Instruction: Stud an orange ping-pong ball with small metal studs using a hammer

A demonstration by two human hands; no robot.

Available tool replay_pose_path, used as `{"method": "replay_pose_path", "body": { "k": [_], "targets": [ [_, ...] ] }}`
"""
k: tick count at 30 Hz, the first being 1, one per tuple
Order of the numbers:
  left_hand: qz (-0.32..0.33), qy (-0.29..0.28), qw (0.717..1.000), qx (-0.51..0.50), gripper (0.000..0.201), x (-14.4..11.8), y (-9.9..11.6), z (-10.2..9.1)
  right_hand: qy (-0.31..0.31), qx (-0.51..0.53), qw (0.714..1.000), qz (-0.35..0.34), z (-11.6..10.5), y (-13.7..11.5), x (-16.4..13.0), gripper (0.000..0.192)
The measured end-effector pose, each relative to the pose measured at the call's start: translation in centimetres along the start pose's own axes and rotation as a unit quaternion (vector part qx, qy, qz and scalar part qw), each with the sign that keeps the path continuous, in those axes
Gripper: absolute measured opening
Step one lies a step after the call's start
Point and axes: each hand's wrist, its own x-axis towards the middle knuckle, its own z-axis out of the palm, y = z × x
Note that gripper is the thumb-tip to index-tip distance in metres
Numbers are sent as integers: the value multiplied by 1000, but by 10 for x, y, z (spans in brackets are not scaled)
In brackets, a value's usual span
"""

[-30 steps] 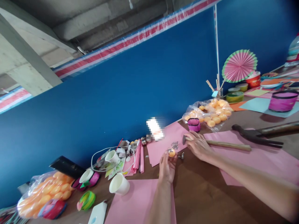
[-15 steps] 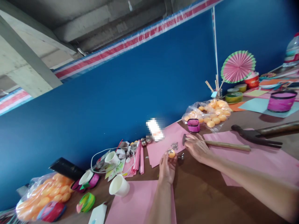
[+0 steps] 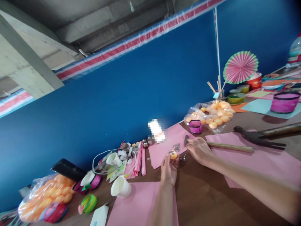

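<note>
Head view: the claw hammer (image 3: 257,135) at right of frame is a likely obstruction. Cause: the right hand (image 3: 198,150), centre right, is wrapped around the small hammer (image 3: 230,146) close to its head, leaving a long handle trailing towards that claw; a swing could snag or knock it. The left hand (image 3: 169,166), lower centre, pinches the orange ball (image 3: 173,155) by its sides. The ball sits at centre of frame, apparently open on top with silvery contents; excess squeeze or tilt could deform it or spill them. The small silver pieces (image 3: 176,147) just above could scatter if the pink paper beneath is nudged.

Count, by descending size:
- Bench (image 3: 199,188): one.
- Pink paper areas (image 3: 141,201): three (centre, lower centre, right); sheets per area cannot be told.
- Bags of orange balls (image 3: 47,197): two, lower left and upper right of centre.
- Hammers: two.
- Hands: two.
- White paper cups (image 3: 121,187): at least two, left of centre.
- Ball in hand: one.
- Small silver pieces: many, too fine to count.
</note>
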Motion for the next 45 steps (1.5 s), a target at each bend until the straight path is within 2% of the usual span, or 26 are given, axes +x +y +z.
{"method": "replay_pose_path", "body": {
  "k": [6,10,15,20,30,36,45],
  "targets": [
    [3,1,1000,0,18,1,0,0,3,29,999,-23,4,2,0,26],
    [2,5,1000,-7,16,1,0,0,0,73,996,-50,7,3,0,17],
    [-3,0,1000,-9,18,1,-1,-1,-22,119,989,-88,10,4,0,21],
    [0,-15,1000,-3,20,2,-1,-2,-51,112,987,-104,15,7,0,21],
    [6,-17,1000,8,20,0,-1,-1,-60,114,987,-95,17,9,1,25],
    [8,-19,1000,8,28,0,-1,0,-50,122,988,-86,15,9,0,20],
    [15,-5,1000,13,24,-1,-1,3,-63,140,984,-96,14,7,1,23]
  ]
}}
